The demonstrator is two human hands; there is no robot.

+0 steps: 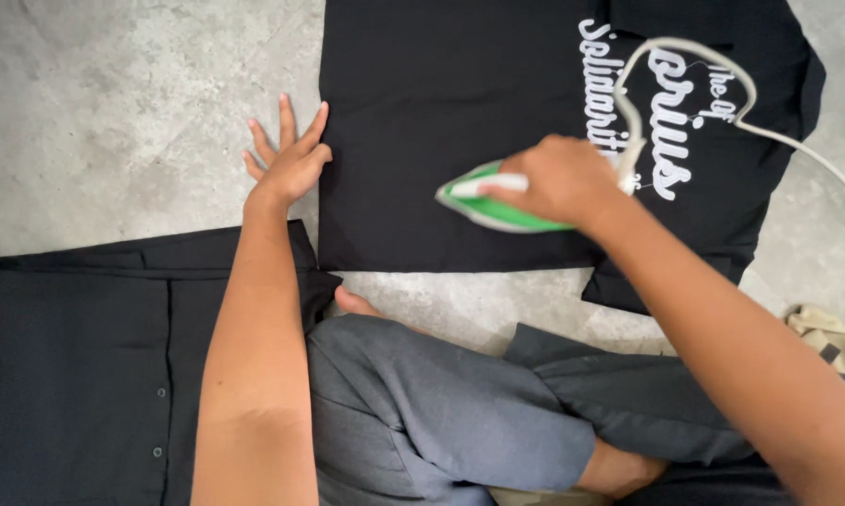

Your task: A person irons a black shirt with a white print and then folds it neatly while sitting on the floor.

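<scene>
Crossed legs in grey trousers [441,412] sit near the black shirt [441,141] flat on the floor, where the left hand [289,159], fingers wide, should pin its edge while the right hand [558,178], gripping the green iron [483,201], slides slowly.

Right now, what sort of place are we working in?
Probably a home floor used as an ironing spot: bare grey concrete floor, a black T-shirt spread flat on it, and the right hand holding a green-and-white iron on it.
</scene>
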